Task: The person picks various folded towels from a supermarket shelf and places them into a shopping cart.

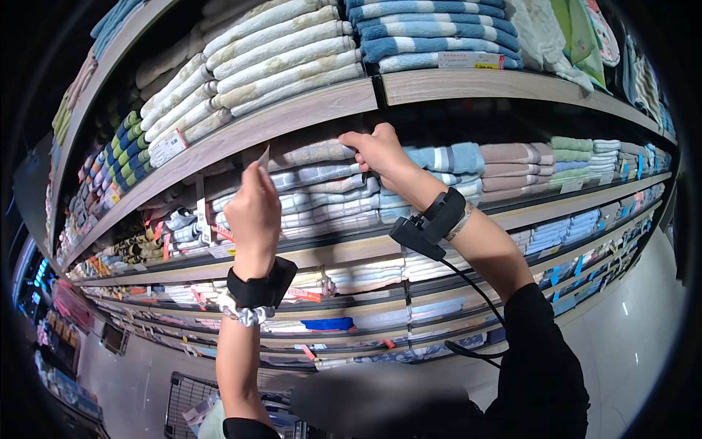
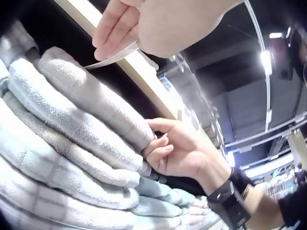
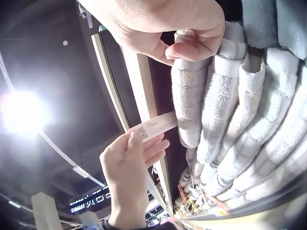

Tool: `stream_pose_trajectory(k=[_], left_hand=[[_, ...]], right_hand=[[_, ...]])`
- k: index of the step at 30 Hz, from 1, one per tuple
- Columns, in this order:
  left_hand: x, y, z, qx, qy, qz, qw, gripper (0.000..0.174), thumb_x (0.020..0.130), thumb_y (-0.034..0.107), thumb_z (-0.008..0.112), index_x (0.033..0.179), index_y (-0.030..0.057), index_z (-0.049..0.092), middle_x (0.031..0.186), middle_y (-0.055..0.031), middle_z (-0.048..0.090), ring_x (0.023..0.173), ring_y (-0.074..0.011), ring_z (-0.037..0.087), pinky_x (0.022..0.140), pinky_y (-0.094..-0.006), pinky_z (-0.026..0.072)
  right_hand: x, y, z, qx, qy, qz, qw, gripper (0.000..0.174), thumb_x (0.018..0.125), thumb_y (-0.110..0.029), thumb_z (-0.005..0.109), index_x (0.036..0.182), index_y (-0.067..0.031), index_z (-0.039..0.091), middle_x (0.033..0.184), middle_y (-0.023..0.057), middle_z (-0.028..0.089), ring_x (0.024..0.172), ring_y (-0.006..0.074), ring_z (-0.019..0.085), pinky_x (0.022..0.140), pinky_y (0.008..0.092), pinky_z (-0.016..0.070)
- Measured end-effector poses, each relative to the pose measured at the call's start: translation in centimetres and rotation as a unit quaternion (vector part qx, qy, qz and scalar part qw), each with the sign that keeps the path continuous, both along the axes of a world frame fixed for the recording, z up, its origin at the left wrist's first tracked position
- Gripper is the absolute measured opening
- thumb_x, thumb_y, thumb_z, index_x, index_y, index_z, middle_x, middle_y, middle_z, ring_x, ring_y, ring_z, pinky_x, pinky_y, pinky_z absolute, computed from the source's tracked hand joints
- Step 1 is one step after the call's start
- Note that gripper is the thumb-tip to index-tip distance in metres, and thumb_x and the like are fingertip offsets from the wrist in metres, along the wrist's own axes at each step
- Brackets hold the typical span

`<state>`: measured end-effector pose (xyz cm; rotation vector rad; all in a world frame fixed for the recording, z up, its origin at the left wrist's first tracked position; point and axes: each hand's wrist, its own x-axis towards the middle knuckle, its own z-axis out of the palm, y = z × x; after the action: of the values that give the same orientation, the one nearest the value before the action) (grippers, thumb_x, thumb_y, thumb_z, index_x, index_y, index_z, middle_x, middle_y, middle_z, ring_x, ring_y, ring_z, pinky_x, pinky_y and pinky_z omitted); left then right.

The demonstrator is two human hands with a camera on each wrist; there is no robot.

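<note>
- Up at the towel stack, the right hand sits on its top right corner. Thumb and fingers are curled round the rolled edge of the topmost towel, just under the shelf board that roofs the stack.
- Left of the stack's top and a little out in front of it, the left hand pinches a paper slip. Thumb and fingertips are pressed together on the slip's near end.
- The paper slip's long axis runs from those fingers toward the stack. Its free end, printed with a small code, crosses the front edge of the shelf board and comes close to the topmost towel's fold. Whether it touches the fold is not clear.
- Of the two hands, the right is nearer the stack and touches it. The left touches only the paper slip and is apart from the right hand, with the stack's top left corner between them.
- Below the stack, more shelves carry folded towels, with price tags along their front edges.
</note>
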<state>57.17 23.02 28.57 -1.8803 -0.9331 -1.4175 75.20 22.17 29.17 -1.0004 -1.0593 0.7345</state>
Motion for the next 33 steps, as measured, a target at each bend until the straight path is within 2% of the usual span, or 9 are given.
stream_pose_trajectory(k=[3, 4, 8, 12, 17, 19, 21, 24, 33], left_hand=[[-1.6, 1.1, -0.5, -0.083, -0.201, -0.265, 0.939, 0.018, 0.08, 0.012, 0.042, 0.081, -0.004, 0.05, 0.063, -0.0134, 0.057, 0.056, -0.0178, 0.058, 0.048, -0.0233, 0.0449], [-1.7, 0.9, -0.6, -0.17, -0.289, -0.392, 0.857, 0.023, 0.081, 0.013, 0.04, 0.081, -0.0078, 0.048, 0.073, -0.0146, 0.057, 0.065, -0.018, 0.058, 0.057, -0.0227, 0.0462], [-2.9, 0.8, -1.4, -0.319, -0.44, -0.528, 0.652, 0.022, 0.08, 0.011, 0.038, 0.092, -0.0081, 0.039, 0.096, -0.0218, 0.048, 0.09, -0.0236, 0.05, 0.075, -0.0278, 0.0447], [-3.0, 1.4, -2.1, -0.381, -0.55, -0.618, 0.412, 0.024, 0.081, 0.006, 0.031, 0.096, -0.0118, 0.035, 0.1, -0.0238, 0.045, 0.09, -0.0255, 0.05, 0.078, -0.0272, 0.0446], [-2.8, 1.2, -3.2, -0.475, -0.439, -0.558, 0.521, 0.023, 0.079, 0.012, 0.041, 0.098, -0.0009, 0.04, 0.087, -0.0172, 0.053, 0.074, -0.0204, 0.056, 0.058, -0.0225, 0.0474], [-2.8, 1.7, -3.2, -0.521, -0.331, -0.484, 0.62, 0.022, 0.079, 0.016, 0.044, 0.095, 0.0008, 0.043, 0.083, -0.0145, 0.054, 0.071, -0.0199, 0.056, 0.055, -0.0229, 0.0465], [-3.0, 1.8, -2.9, -0.52, -0.334, -0.488, 0.616, 0.021, 0.078, 0.018, 0.045, 0.091, 0.0014, 0.044, 0.081, -0.0133, 0.054, 0.067, -0.0202, 0.056, 0.055, -0.0232, 0.0467], [-3.1, 2.3, -2.0, -0.54, -0.314, -0.49, 0.608, 0.022, 0.078, 0.02, 0.046, 0.089, 0.0016, 0.045, 0.08, -0.0118, 0.054, 0.067, -0.0194, 0.056, 0.055, -0.0228, 0.0468], [-3.7, 3.8, -1.0, -0.625, -0.331, -0.474, 0.524, 0.038, 0.077, 0.03, 0.045, 0.099, -0.0012, 0.043, 0.093, -0.0142, 0.052, 0.076, -0.0257, 0.055, 0.063, -0.0276, 0.0484]], right_hand=[[0.1, -0.2, 0.2, 0.0, 0.002, -0.003, 1.0, 0.022, 0.066, -0.013, 0.057, 0.057, 0.0018, 0.043, 0.053, 0.0032, 0.042, 0.042, 0.0056, 0.038, 0.035, 0.0181, 0.031], [0.1, -0.4, 0.3, 0.003, 0.0, -0.005, 1.0, 0.022, 0.066, -0.013, 0.057, 0.057, 0.0015, 0.044, 0.052, 0.0031, 0.042, 0.042, 0.0054, 0.038, 0.035, 0.0178, 0.0309], [-0.2, -0.4, 0.6, 0.013, 0.013, -0.001, 1.0, 0.021, 0.066, -0.012, 0.057, 0.055, 0.0005, 0.044, 0.052, 0.0028, 0.042, 0.042, 0.0045, 0.037, 0.034, 0.0171, 0.029], [0.1, -0.5, 0.5, 0.014, 0.013, 0.014, 1.0, 0.02, 0.066, -0.011, 0.057, 0.057, 0.0003, 0.043, 0.052, 0.0022, 0.041, 0.042, 0.0041, 0.037, 0.033, 0.0173, 0.0282], [0.2, -1.1, 0.5, 0.043, 0.019, 0.036, 0.998, 0.022, 0.066, -0.01, 0.057, 0.063, -0.0014, 0.037, 0.053, 0.001, 0.04, 0.042, 0.0036, 0.037, 0.032, 0.0166, 0.028], [0.4, -0.9, 0.3, 0.036, 0.014, 0.035, 0.999, 0.023, 0.067, -0.01, 0.057, 0.066, -0.001, 0.036, 0.054, 0.0014, 0.04, 0.041, 0.0038, 0.038, 0.032, 0.0166, 0.0286], [0.2, -1.1, 0.2, 0.029, 0.008, 0.035, 0.999, 0.023, 0.067, -0.01, 0.056, 0.068, -0.0006, 0.035, 0.054, 0.0018, 0.041, 0.041, 0.0041, 0.038, 0.032, 0.0165, 0.0291], [-0.4, -2.1, 0.0, 0.03, 0.009, 0.044, 0.999, 0.043, 0.069, -0.008, 0.054, 0.097, 0.0107, 0.029, 0.058, 0.0045, 0.045, 0.041, 0.0055, 0.041, 0.032, 0.0163, 0.0319], [-0.9, -4.6, -2.2, 0.028, 0.001, 0.109, 0.994, 0.047, 0.07, -0.01, 0.055, 0.104, 0.0061, 0.027, 0.075, 0.0093, 0.05, 0.052, 0.0079, 0.05, 0.038, 0.0148, 0.0392]])
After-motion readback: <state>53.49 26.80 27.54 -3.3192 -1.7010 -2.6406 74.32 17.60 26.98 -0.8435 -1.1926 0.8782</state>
